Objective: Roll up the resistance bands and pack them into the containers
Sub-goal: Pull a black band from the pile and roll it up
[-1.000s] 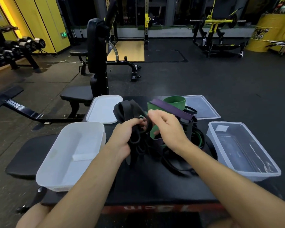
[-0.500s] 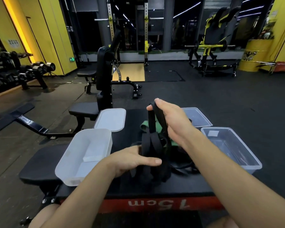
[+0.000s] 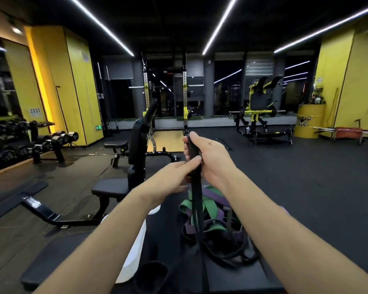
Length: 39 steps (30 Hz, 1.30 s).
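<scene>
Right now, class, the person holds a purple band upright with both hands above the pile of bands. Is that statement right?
No. The held band is black, not purple. The head view shows the right hand gripping the black band at its top and the left hand pinching it just below, above the pile; the purple band lies in that pile.
</scene>
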Available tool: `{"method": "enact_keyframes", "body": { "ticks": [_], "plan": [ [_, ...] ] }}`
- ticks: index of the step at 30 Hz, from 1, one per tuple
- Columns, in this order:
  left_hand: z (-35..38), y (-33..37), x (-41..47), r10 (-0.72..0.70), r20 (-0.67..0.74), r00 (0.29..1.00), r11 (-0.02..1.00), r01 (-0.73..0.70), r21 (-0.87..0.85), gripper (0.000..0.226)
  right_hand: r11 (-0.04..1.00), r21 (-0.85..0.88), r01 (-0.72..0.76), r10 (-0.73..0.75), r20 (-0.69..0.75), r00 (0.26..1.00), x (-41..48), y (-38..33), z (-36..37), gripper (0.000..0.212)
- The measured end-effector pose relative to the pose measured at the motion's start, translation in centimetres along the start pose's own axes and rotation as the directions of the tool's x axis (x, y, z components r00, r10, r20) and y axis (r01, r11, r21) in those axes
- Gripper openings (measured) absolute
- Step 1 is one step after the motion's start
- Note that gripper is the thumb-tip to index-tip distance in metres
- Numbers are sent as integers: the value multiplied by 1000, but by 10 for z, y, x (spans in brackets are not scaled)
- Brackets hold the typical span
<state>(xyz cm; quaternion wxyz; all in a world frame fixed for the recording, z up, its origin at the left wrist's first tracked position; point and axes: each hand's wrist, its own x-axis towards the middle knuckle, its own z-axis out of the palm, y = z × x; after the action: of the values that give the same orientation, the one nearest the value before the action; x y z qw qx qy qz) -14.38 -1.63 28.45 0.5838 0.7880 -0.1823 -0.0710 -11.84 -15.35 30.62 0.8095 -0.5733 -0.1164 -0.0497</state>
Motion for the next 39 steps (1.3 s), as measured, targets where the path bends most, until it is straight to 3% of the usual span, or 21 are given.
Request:
{"method": "enact_keyframes", "body": {
  "ticks": [7,12,18,24,27,30,34,36,39],
  "plan": [
    [15,19,6,67,-79,995,973,-83,-213,42,990,-100,97,-100,-20,995,-1,-36,10,24],
    [20,23,4,116,-42,992,964,-123,-237,35,977,-158,143,-160,-105,982,0,-29,-3,36],
    [31,14,5,60,32,998,960,-49,-277,53,981,-134,140,-164,-184,969,-3,-21,-15,31],
    [34,20,2,83,95,992,948,-49,-315,52,884,-407,232,-334,-199,921,3,-28,-24,42],
    [36,24,8,136,-21,991,924,-134,-358,48,928,-330,173,-243,-182,953,-8,-23,-33,47],
    [36,24,19,109,-190,976,870,-186,-457,44,988,-156,24,-25,-7,1000,-23,9,-41,65],
    [33,28,30,17,-288,957,811,-182,-556,46,972,-151,-178,207,206,956,-49,62,-45,90],
    [31,29,33,1,-304,953,807,-180,-562,47,958,-139,-250,278,240,930,-55,78,-45,81],
    [29,28,35,-15,-304,953,794,-173,-582,48,936,-139,-324,344,160,925,-59,87,-45,54]
  ]
}}
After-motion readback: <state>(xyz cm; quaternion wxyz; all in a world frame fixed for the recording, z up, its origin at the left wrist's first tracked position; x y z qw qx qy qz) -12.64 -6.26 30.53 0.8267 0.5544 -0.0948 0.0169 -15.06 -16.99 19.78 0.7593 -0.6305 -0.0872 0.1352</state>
